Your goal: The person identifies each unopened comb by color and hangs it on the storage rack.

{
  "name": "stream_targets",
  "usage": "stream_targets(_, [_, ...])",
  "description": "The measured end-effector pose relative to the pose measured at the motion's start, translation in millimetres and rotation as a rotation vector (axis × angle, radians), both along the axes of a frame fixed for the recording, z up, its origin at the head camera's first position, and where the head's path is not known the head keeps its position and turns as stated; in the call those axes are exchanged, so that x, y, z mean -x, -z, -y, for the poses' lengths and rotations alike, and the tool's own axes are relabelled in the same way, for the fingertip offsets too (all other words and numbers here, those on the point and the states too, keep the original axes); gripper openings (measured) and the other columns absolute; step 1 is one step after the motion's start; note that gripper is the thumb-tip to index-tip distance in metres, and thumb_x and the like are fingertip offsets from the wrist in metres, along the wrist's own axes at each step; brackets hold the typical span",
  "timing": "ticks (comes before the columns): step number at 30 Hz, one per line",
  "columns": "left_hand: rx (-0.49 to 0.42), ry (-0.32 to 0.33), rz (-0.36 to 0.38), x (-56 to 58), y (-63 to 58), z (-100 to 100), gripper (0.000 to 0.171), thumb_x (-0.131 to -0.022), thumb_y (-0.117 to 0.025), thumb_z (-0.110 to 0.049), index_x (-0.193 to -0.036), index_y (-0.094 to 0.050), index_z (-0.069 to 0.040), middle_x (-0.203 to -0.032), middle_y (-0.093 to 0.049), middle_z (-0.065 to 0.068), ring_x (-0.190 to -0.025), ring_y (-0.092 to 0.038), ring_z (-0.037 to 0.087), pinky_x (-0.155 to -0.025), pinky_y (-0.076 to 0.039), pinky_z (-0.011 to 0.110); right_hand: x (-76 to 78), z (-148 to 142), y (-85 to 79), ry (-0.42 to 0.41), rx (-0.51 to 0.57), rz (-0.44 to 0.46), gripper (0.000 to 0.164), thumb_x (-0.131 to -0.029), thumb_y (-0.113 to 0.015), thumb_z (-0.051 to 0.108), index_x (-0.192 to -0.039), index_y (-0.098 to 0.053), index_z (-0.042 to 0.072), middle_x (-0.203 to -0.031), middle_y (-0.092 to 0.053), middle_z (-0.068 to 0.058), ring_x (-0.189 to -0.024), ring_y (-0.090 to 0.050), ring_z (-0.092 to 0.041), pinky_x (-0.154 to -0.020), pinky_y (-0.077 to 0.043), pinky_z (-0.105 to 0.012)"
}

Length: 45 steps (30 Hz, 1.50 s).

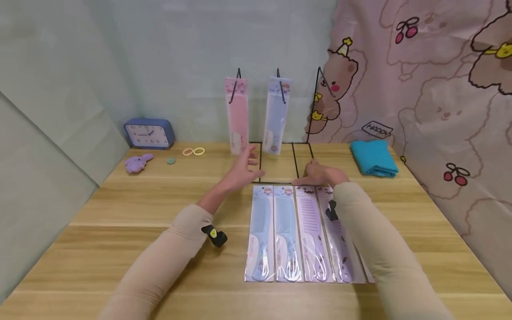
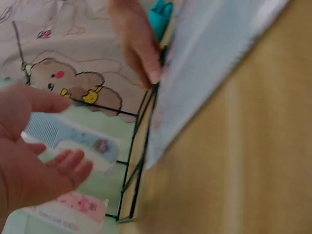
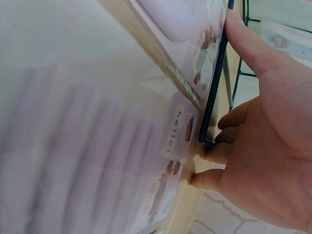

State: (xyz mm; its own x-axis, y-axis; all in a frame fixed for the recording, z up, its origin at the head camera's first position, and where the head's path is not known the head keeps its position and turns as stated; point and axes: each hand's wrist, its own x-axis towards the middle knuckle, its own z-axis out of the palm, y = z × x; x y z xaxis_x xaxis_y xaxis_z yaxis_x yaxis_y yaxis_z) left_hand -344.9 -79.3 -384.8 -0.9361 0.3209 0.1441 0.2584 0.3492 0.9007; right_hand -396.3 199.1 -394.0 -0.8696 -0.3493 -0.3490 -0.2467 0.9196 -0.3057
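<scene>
A black wire display rack (image 1: 297, 163) stands on the table, with a pink packaged comb (image 1: 238, 116) and a light-blue packaged comb (image 1: 276, 114) hanging from two of its hooks. My left hand (image 1: 242, 171) is beside the pink pack, palm inward, fingers spread and holding nothing. At the rack's front right corner, my right hand (image 1: 320, 173) has its thumb on the front bar and its fingers bent round the side, as the right wrist view shows. Just in front lie blue packaged combs (image 1: 262, 222) and purple packaged combs (image 1: 311, 222) in a row, the rightmost partly under my right sleeve.
A third rack hook (image 1: 326, 82) at the right bears no pack. To the left are a blue clock (image 1: 150, 134), a purple hair claw (image 1: 138, 163), two hair ties (image 1: 198, 151) and a small green disc (image 1: 170, 161). A folded teal cloth (image 1: 374, 158) lies at the back right.
</scene>
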Motion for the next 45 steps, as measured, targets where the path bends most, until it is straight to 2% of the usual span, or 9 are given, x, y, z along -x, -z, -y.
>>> stream_targets(3, [0.162,-0.002,-0.020,-8.2,9.9,-0.4,0.087,-0.090,-0.073,-0.008,-0.157,-0.018,-0.002,-0.146,-0.038,0.029,-0.132,-0.044,0.041,-0.105,-0.045,0.050,-0.9,0.3,0.1,0.003,-0.005,0.008,0.064,-0.090,-0.059,0.066,-0.100,-0.061,0.002,-0.144,-0.033,-0.031,-0.096,-0.054,-0.030,-0.085,-0.048,-0.044])
stream_targets(9, [0.516,-0.022,0.034,-32.9,17.0,-7.4,0.103,-0.087,-0.080,-0.031,-0.160,-0.012,-0.006,-0.156,-0.024,0.032,-0.130,-0.046,0.044,-0.105,-0.045,0.053,4.3,2.0,-1.7,-0.022,-0.025,-0.016,0.061,-0.091,-0.058,0.067,-0.087,-0.062,0.006,-0.140,-0.038,-0.030,-0.091,-0.053,-0.029,-0.082,-0.046,-0.042])
stream_targets(14, [0.682,-0.053,0.073,-47.5,20.3,-14.0,0.118,-0.079,-0.081,-0.052,-0.161,-0.009,-0.009,-0.156,-0.022,0.032,-0.127,-0.049,0.043,-0.097,-0.051,0.051,5.0,3.6,-1.6,-0.019,-0.019,-0.010,0.062,-0.089,-0.059,0.068,-0.087,-0.063,0.006,-0.146,-0.033,-0.033,-0.095,-0.054,-0.029,-0.082,-0.047,-0.041])
stream_targets(20, [0.740,-0.053,0.079,-52.1,23.0,-18.2,0.127,-0.074,-0.081,-0.061,-0.161,-0.007,-0.008,-0.154,-0.024,0.032,-0.116,-0.054,0.039,-0.083,-0.056,0.045,4.0,3.7,-0.6,-0.008,-0.032,-0.016,0.064,-0.089,-0.058,0.069,-0.089,-0.062,0.006,-0.146,-0.033,-0.033,-0.094,-0.054,-0.030,-0.083,-0.047,-0.042])
stream_targets(29, [0.777,-0.043,0.091,-54.4,20.4,-17.5,0.127,-0.072,-0.084,-0.057,-0.161,-0.008,-0.006,-0.157,-0.015,0.037,-0.135,-0.040,0.050,-0.102,-0.046,0.056,2.4,2.8,0.1,0.001,-0.010,0.018,0.065,-0.089,-0.058,0.069,-0.099,-0.061,0.004,-0.152,-0.024,-0.034,-0.102,-0.053,-0.033,-0.089,-0.048,-0.046])
stream_targets(37, [0.754,-0.032,0.105,-54.4,15.6,-13.5,0.115,-0.074,-0.088,-0.045,-0.159,-0.023,-0.005,-0.157,-0.018,0.035,-0.130,-0.047,0.044,-0.102,-0.048,0.050,2.8,1.5,0.5,0.003,-0.019,0.004,0.064,-0.089,-0.057,0.070,-0.090,-0.059,0.005,-0.142,-0.035,-0.031,-0.084,-0.054,-0.026,-0.081,-0.048,-0.042])
stream_targets(40, [0.712,-0.030,0.107,-54.0,17.3,-9.9,0.111,-0.072,-0.090,-0.042,-0.156,-0.029,-0.004,-0.155,-0.024,0.034,-0.122,-0.053,0.040,-0.091,-0.055,0.044,2.6,0.6,0.9,0.002,-0.014,0.008,0.063,-0.089,-0.058,0.069,-0.085,-0.056,0.006,-0.140,-0.037,-0.030,-0.077,-0.051,-0.023,-0.076,-0.046,-0.040])
stream_targets(42, [0.664,-0.022,0.130,-53.9,19.2,-7.0,0.107,-0.071,-0.091,-0.039,-0.154,-0.033,-0.003,-0.150,-0.035,0.032,-0.106,-0.062,0.034,-0.074,-0.060,0.039,2.2,0.2,1.1,-0.001,-0.009,0.011,0.063,-0.090,-0.058,0.068,-0.086,-0.057,0.005,-0.139,-0.037,-0.030,-0.076,-0.051,-0.024,-0.075,-0.046,-0.040])
stream_targets(45, [0.602,0.006,0.163,-52.8,21.5,-1.6,0.103,-0.071,-0.092,-0.034,-0.152,-0.038,-0.002,-0.140,-0.048,0.026,-0.081,-0.065,0.025,-0.051,-0.057,0.030,1.6,-0.1,1.4,0.008,-0.005,0.006,0.065,-0.089,-0.059,0.068,-0.095,-0.059,0.003,-0.137,-0.038,-0.028,-0.083,-0.054,-0.026,-0.077,-0.047,-0.040])
